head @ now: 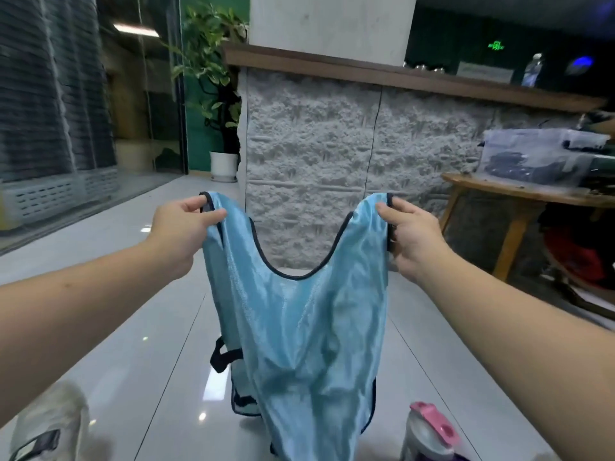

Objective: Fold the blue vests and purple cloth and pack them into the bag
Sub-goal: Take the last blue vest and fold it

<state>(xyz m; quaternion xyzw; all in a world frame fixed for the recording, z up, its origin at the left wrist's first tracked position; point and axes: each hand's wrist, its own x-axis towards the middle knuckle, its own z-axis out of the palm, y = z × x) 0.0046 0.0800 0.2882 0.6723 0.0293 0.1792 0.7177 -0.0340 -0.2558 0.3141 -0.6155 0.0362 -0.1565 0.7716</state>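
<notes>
A light blue vest (299, 327) with dark trim hangs in the air in front of me, its neckline facing up. My left hand (179, 234) pinches the left shoulder strap and my right hand (412, 237) pinches the right one, holding the vest spread between them. Behind its lower left, more blue fabric with dark straps (233, 377) lies on the tiled floor. A white bag (46, 424) shows blurred at the bottom left. I see no purple cloth for certain.
A bottle with a pink lid (429, 434) stands at the bottom right. A wooden table (519, 197) with a clear storage box (535, 158) is at the right. A stone-faced counter (366, 154) and a potted plant (216, 104) stand ahead.
</notes>
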